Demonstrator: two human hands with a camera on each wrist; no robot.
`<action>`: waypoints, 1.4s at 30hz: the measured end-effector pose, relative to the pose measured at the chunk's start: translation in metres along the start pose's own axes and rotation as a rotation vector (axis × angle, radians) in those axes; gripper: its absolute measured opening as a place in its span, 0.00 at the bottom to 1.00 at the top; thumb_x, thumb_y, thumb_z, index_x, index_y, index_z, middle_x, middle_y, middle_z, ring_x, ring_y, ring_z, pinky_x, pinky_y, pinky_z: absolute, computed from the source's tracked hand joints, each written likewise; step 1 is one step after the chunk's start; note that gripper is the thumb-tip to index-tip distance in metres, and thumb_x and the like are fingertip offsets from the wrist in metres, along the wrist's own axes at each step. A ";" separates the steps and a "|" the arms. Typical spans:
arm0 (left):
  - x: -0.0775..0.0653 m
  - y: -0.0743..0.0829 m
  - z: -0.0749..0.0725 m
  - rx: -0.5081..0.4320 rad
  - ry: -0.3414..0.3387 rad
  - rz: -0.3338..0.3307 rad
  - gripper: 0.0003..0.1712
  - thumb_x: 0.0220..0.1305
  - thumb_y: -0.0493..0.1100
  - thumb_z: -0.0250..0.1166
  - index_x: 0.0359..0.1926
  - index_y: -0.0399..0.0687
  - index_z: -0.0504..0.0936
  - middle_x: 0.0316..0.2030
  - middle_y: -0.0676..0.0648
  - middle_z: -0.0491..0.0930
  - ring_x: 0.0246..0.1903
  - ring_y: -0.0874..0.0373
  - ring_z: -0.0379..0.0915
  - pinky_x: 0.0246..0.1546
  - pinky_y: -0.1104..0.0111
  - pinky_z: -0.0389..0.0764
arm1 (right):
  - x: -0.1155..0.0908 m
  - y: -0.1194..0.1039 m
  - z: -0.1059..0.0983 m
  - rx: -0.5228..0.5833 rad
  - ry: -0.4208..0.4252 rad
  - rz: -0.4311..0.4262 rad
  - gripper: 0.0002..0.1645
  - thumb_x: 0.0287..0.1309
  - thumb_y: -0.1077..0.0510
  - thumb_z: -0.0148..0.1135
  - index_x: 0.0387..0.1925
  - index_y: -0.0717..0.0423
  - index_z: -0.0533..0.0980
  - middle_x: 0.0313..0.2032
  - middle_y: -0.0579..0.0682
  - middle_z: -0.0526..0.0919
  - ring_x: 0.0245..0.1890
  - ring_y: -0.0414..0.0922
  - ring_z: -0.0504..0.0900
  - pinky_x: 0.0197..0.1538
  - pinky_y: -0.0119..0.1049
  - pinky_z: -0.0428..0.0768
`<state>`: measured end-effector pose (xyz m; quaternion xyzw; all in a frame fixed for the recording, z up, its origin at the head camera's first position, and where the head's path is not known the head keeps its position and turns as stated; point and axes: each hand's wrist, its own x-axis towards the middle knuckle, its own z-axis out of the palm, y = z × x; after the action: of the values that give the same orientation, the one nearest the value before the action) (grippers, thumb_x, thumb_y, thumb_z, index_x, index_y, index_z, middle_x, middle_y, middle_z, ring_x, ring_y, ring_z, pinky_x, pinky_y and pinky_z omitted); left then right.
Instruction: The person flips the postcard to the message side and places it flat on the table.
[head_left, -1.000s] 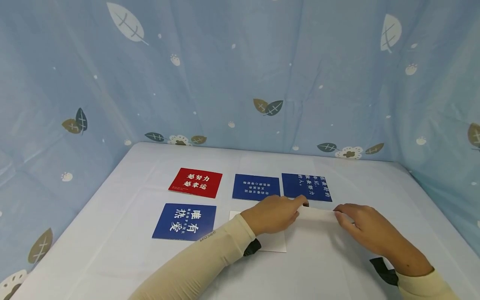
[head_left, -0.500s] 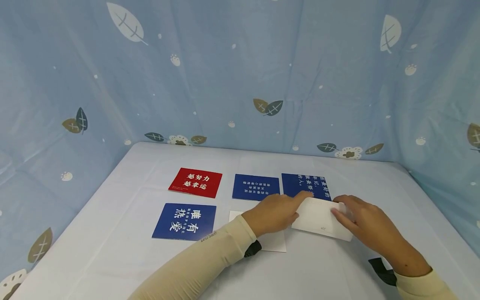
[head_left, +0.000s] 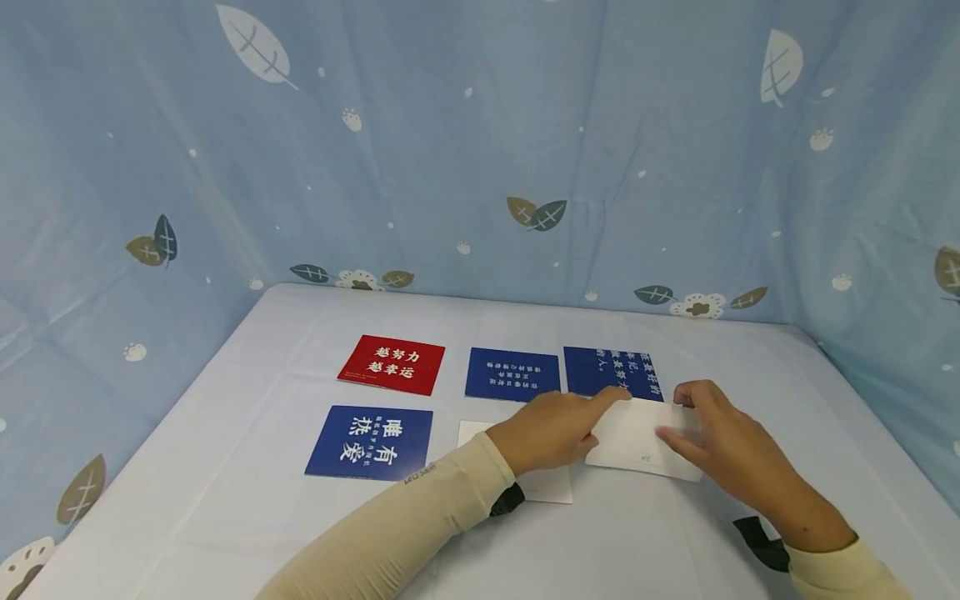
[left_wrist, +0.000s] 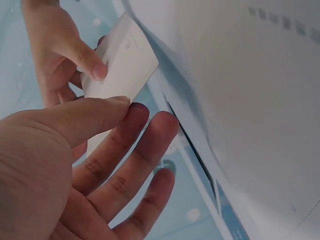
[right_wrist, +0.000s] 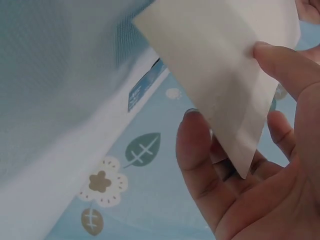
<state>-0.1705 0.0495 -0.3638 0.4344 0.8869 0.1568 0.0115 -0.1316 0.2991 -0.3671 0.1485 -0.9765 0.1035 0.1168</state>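
Note:
A white card [head_left: 637, 437] is held up, tilted, between both hands just above the table, its pale face with a tiny mark towards the head camera. My left hand [head_left: 543, 431] pinches its left edge between thumb and index finger; in the left wrist view the other fingers [left_wrist: 150, 145] spread loosely away from it. At the card's right side my right hand [head_left: 738, 450] holds it, the thumb [right_wrist: 275, 57] on the pale face and the fingers behind. Beneath my left hand lies another white card [head_left: 551, 487], partly covered by the hand and wrist.
A red card [head_left: 392, 367] with white characters lies at the back left. Blue cards with white characters lie in front of it [head_left: 367, 442], at the back middle [head_left: 512, 373] and behind the held card [head_left: 607, 371]. A patterned blue curtain [head_left: 450, 150] surrounds the white table [head_left: 600, 550].
The held white card has tilted so its pale face shows to the head camera. My right hand has turned with it, and its index finger has lifted off the top edge slightly.

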 end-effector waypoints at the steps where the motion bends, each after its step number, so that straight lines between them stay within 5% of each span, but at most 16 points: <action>1: 0.000 0.000 0.000 -0.007 -0.004 -0.003 0.39 0.67 0.43 0.68 0.72 0.58 0.58 0.37 0.53 0.87 0.24 0.69 0.75 0.30 0.80 0.74 | 0.000 0.000 0.000 0.004 -0.011 0.005 0.36 0.52 0.51 0.76 0.54 0.60 0.66 0.48 0.58 0.75 0.38 0.51 0.78 0.39 0.50 0.85; 11: -0.001 0.004 0.002 -0.016 -0.075 -0.045 0.36 0.67 0.44 0.67 0.71 0.60 0.61 0.43 0.52 0.88 0.27 0.68 0.75 0.28 0.80 0.72 | 0.002 0.000 0.003 0.002 -0.092 0.016 0.33 0.50 0.50 0.77 0.54 0.56 0.72 0.49 0.61 0.76 0.47 0.56 0.78 0.46 0.56 0.84; 16: -0.001 0.003 0.003 0.028 -0.092 -0.044 0.33 0.66 0.46 0.68 0.69 0.61 0.67 0.35 0.56 0.86 0.27 0.69 0.73 0.29 0.80 0.73 | 0.002 0.001 0.004 -0.005 -0.110 -0.009 0.40 0.45 0.48 0.80 0.57 0.56 0.72 0.52 0.62 0.76 0.52 0.59 0.77 0.51 0.60 0.82; 20: 0.000 0.002 0.005 0.079 -0.114 -0.045 0.32 0.65 0.50 0.69 0.68 0.62 0.70 0.29 0.61 0.83 0.31 0.70 0.76 0.47 0.71 0.80 | 0.001 0.002 0.006 -0.008 -0.119 -0.038 0.43 0.41 0.47 0.82 0.58 0.56 0.72 0.53 0.62 0.77 0.53 0.60 0.77 0.52 0.60 0.81; 24: -0.001 0.004 0.007 0.106 -0.144 -0.067 0.32 0.64 0.52 0.69 0.68 0.64 0.70 0.32 0.62 0.84 0.44 0.68 0.80 0.64 0.53 0.73 | 0.002 0.004 0.009 -0.013 -0.146 -0.042 0.44 0.40 0.47 0.83 0.59 0.56 0.73 0.53 0.63 0.76 0.53 0.60 0.77 0.52 0.60 0.81; 33: -0.003 0.007 0.009 0.193 -0.146 -0.065 0.32 0.65 0.56 0.68 0.68 0.64 0.70 0.48 0.57 0.85 0.51 0.62 0.81 0.65 0.54 0.73 | 0.000 0.006 0.014 0.013 -0.213 -0.025 0.45 0.44 0.46 0.80 0.62 0.56 0.72 0.57 0.66 0.75 0.56 0.64 0.76 0.52 0.62 0.80; 42: -0.004 0.009 0.012 0.277 -0.144 -0.056 0.30 0.65 0.61 0.66 0.67 0.68 0.73 0.49 0.57 0.85 0.51 0.60 0.80 0.62 0.55 0.74 | -0.001 0.008 0.013 0.081 -0.265 -0.053 0.41 0.49 0.49 0.78 0.62 0.57 0.73 0.58 0.65 0.77 0.57 0.62 0.78 0.55 0.59 0.80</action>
<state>-0.1594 0.0547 -0.3737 0.4173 0.9086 0.0010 0.0191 -0.1354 0.3036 -0.3809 0.1914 -0.9742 0.1189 -0.0166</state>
